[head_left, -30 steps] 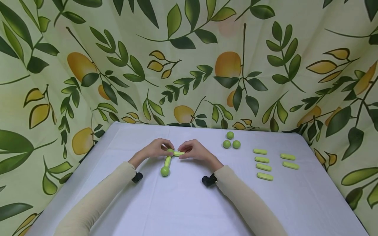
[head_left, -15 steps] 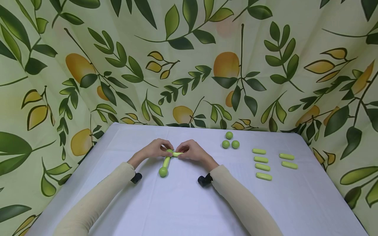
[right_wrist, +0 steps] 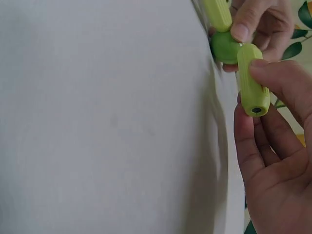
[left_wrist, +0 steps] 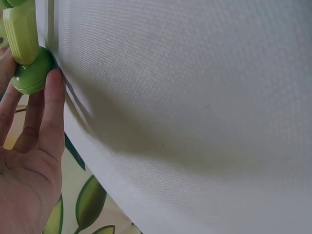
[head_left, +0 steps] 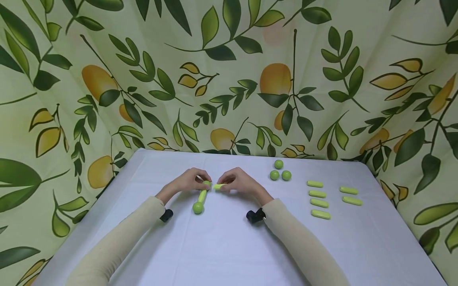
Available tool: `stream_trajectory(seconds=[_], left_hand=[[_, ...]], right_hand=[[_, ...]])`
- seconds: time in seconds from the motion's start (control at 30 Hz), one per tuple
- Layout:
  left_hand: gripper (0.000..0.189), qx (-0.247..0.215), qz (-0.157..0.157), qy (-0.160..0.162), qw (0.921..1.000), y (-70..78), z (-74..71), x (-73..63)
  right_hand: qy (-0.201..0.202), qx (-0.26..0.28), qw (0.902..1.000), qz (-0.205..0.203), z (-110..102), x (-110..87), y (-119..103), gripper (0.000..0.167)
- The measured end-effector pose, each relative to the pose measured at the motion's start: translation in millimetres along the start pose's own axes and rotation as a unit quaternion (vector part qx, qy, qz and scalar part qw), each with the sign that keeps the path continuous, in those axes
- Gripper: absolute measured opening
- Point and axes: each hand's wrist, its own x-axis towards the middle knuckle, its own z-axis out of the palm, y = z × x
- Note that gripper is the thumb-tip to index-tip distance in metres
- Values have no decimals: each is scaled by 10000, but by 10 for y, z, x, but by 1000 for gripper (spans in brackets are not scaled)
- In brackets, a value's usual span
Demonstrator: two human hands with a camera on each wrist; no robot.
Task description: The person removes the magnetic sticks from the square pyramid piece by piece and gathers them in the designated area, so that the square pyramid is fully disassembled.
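My left hand (head_left: 189, 180) pinches a green ball (left_wrist: 34, 74) between thumb and fingertips. A light green rod (head_left: 202, 196) runs from that ball toward the near side, with a second green ball (head_left: 198, 207) at its near end. In the right wrist view the pinched ball (right_wrist: 225, 48) and the end of its rod (right_wrist: 217, 14) show beside the left thumb. My right hand (head_left: 239, 180) holds another light green rod (right_wrist: 252, 80) between thumb and fingers; a dark round spot marks its end. In the head view a small gap separates this rod from the pinched ball.
Three green balls (head_left: 278, 164) stand in a cluster at the back of the white-covered table (head_left: 222, 246). Several light green rods (head_left: 319, 203) lie in a column to the right, and two more rods (head_left: 352, 200) lie beyond them. A leaf-patterned curtain (head_left: 229, 79) hangs behind.
The right hand has drawn its rod a little to the right, away from the pinched ball it was against. The left hand keeps its hold on the ball, almost still.
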Motion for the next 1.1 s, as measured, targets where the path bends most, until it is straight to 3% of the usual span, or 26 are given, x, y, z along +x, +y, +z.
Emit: stream_trajectory(seconds=[0.3,0.53,0.93,1.1], left_hand=[[18,94,-146,1,9998,1,8,13],[18,93,-237,35,9997,20,18,0],[16,119,-184,65,9997,33,25,-11],[17,117,-107,69,9999,26,28,-12]], right_hand=[[280,82,9996,33,-341,-325,-57,19],[515,-167,9985,-3,-621,-642,-71,17],[959,-471,9932,472,-1011,-1229,-83,15],[1153,-534,9907,480,-1104,-1448,-100,15]])
